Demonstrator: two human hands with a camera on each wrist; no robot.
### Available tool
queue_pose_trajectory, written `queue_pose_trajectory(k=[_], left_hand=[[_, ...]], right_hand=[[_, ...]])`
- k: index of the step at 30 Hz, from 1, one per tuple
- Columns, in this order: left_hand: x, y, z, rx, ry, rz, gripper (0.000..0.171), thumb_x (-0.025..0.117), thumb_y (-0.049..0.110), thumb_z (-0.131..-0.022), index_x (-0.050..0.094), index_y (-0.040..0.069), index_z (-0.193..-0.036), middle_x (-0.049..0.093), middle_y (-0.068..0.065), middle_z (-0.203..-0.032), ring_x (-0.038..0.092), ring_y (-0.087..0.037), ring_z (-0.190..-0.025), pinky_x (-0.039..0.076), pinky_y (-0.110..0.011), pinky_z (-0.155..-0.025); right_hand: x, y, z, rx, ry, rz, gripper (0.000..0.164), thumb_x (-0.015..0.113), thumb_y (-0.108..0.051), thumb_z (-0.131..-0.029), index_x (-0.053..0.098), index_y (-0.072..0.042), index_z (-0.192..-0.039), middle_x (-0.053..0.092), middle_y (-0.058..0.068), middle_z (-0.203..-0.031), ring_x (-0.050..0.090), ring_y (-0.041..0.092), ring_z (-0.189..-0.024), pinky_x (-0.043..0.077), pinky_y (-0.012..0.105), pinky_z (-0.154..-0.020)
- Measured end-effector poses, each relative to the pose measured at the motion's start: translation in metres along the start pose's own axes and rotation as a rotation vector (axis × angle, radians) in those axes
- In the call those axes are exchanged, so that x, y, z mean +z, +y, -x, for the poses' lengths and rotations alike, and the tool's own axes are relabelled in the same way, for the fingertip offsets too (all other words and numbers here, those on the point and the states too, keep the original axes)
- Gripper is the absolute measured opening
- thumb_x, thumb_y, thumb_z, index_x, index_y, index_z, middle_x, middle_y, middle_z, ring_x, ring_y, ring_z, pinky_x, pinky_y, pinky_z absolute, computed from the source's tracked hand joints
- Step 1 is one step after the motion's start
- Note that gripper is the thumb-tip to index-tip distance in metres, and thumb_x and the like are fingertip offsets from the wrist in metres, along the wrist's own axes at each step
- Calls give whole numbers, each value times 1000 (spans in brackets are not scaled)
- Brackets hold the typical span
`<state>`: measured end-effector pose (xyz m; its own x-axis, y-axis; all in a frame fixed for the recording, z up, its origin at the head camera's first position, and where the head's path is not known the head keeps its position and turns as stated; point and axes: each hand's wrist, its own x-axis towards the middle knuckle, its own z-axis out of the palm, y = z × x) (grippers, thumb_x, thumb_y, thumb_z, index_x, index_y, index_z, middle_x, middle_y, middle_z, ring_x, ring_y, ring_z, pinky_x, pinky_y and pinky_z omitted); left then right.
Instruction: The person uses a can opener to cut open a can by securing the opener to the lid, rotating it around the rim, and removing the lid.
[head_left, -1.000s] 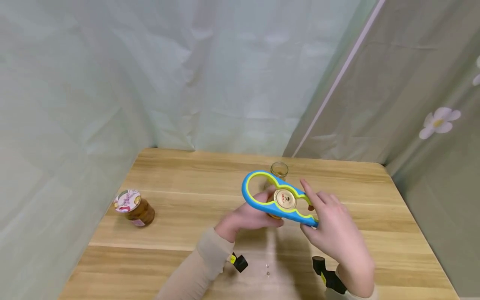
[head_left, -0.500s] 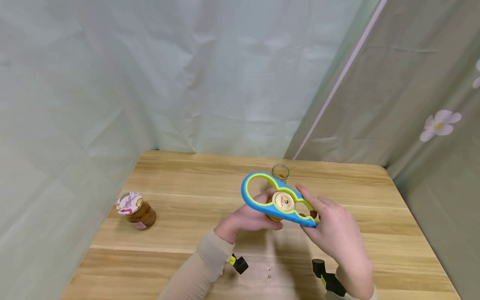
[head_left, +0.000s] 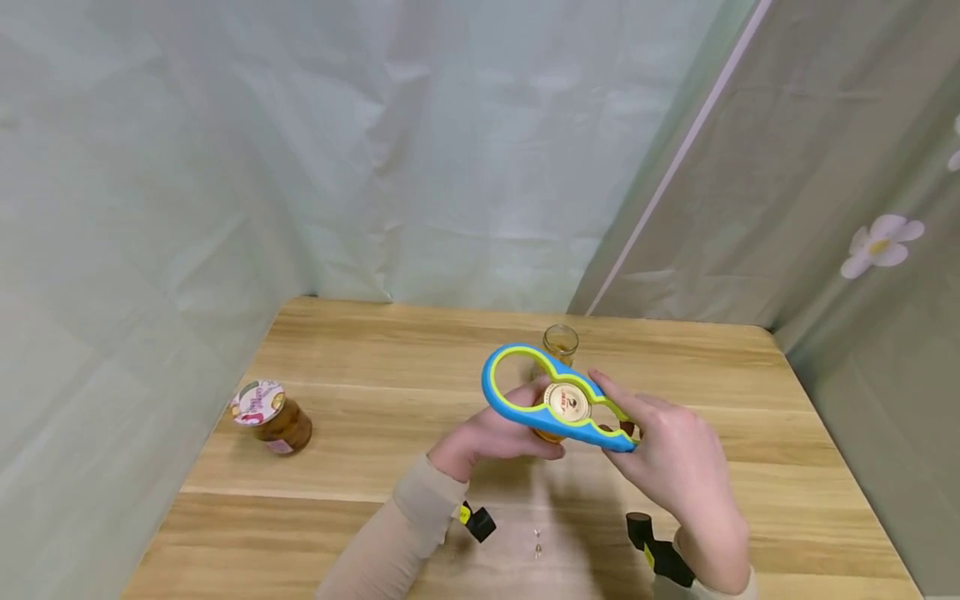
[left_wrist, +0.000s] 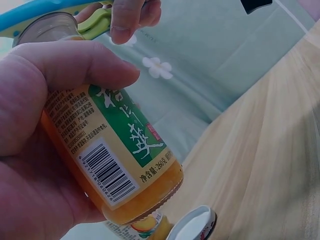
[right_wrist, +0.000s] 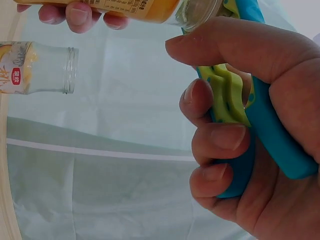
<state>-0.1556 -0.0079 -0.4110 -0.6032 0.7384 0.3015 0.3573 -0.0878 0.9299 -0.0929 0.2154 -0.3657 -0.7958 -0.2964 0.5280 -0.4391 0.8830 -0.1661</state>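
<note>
My left hand grips a glass bottle of orange contents around its body, thumb across the label. The bottle has a green and tan label with a barcode. Its gold cap faces up in the head view. Around the cap sits a blue jar opener with a lime-green scalloped lining and a big loop at its far end. My right hand squeezes the opener's two handles, fingers curled round one side and the palm on the other, as the right wrist view shows.
Behind the hands stands an uncapped glass bottle with a fruit label. A white lid lies close to it. At the left of the wooden table is a jar with a patterned top. Curtains hang behind the table.
My right index finger has drawn in slightly along the opener's handle, and the right hand has shifted a little. The left hand and bottle stay about where they were.
</note>
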Motion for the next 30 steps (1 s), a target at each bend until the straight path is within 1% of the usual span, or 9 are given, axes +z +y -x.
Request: queue_pose_trajectory(k=[4, 9, 14, 20, 24, 27, 30], left_hand=[[-2, 2, 0, -5, -14, -19, 73, 75, -13, -74, 42, 1, -138, 55, -12, -121, 49, -14, -107, 44, -32, -97], [-3, 5, -1, -16, -33, -53, 69, 76, -9, -76, 43, 1, -136, 56, -11, -121, 50, -14, -107, 45, -32, -98], [-4, 7, 0, -33, -33, -52, 68, 76, -10, -76, 45, -1, -136, 57, -12, -125, 50, -14, -110, 44, -33, -100], [-5, 9, 0, -54, -42, -54, 67, 77, -9, -76, 46, -1, -135, 57, -10, -121, 51, -14, -108, 43, -32, -101], [-5, 8, -1, -57, -54, -39, 64, 76, -10, -76, 47, -1, -131, 58, -9, -113, 51, -12, -101, 44, -30, -97], [-5, 6, -2, -54, -62, -24, 60, 76, -11, -76, 49, -1, -129, 58, -8, -108, 51, -12, -97, 46, -29, -92], [-3, 6, -1, -56, -75, -21, 59, 76, -10, -76, 49, -1, -128, 58, -9, -108, 52, -11, -95, 47, -28, -90]], right_hand=[[1, 1, 0, -9, -5, -1, 69, 80, -24, -68, 62, -36, -134, 36, -15, -59, 31, 5, -46, 27, 25, -37], [-1, 2, 0, -14, -14, -17, 70, 79, -22, -68, 61, -36, -134, 38, -16, -60, 32, 5, -46, 28, 25, -38], [-1, 2, -1, -22, -23, -25, 71, 80, -22, -68, 61, -36, -135, 40, -16, -61, 34, 5, -48, 29, 25, -39], [0, 4, -2, -28, -35, -31, 71, 82, -23, -67, 62, -33, -135, 43, -16, -62, 36, 5, -48, 31, 24, -39], [0, 5, -3, -28, -46, -49, 71, 83, -25, -68, 61, -31, -135, 46, -16, -64, 39, 4, -50, 34, 24, -40], [0, 5, -2, -31, -50, -58, 71, 83, -24, -69, 61, -32, -135, 46, -16, -64, 38, 4, -50, 34, 24, -41], [-1, 6, -1, -32, -46, -57, 70, 82, -23, -69, 61, -32, -135, 44, -16, -62, 37, 4, -49, 33, 24, -40]])
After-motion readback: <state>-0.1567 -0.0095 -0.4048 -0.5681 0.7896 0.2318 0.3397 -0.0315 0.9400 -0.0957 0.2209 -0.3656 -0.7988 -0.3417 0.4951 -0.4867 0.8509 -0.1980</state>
